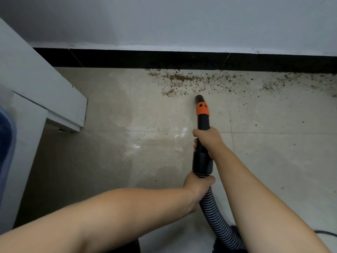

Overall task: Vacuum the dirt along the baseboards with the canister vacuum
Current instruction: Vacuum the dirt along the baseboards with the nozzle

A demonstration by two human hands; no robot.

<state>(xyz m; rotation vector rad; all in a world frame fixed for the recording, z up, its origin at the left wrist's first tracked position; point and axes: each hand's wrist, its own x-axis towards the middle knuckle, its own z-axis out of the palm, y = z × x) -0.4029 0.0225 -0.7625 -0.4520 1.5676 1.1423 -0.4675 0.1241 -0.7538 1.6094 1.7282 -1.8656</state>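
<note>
Head view only. Right hand [207, 141] wrapped round the black vacuum wand [202, 123], fingers curled tight on it just above the wider black cuff [202, 164]. Left hand [197, 185] clamped round the ribbed hose [217, 220] right where it joins that cuff, thumb over the top. Hose runs down toward the bottom edge between my two forearms. Wand carries an orange collar [202, 109] with two dark cut-outs; no brand, label or writing I can read anywhere on it. Nozzle tip [199, 98] points at the wall, just short of the dirt [182, 79], which lies as brown crumbs scattered on the pale tiled floor [127, 106] against the black baseboard [145, 58] and trails off to the right. I cannot tell if the tip touches the floor. Grey wall [182, 21] above the baseboard. White furniture piece [45, 92] at left, something blue [6, 136] at the left edge, blurred.
</note>
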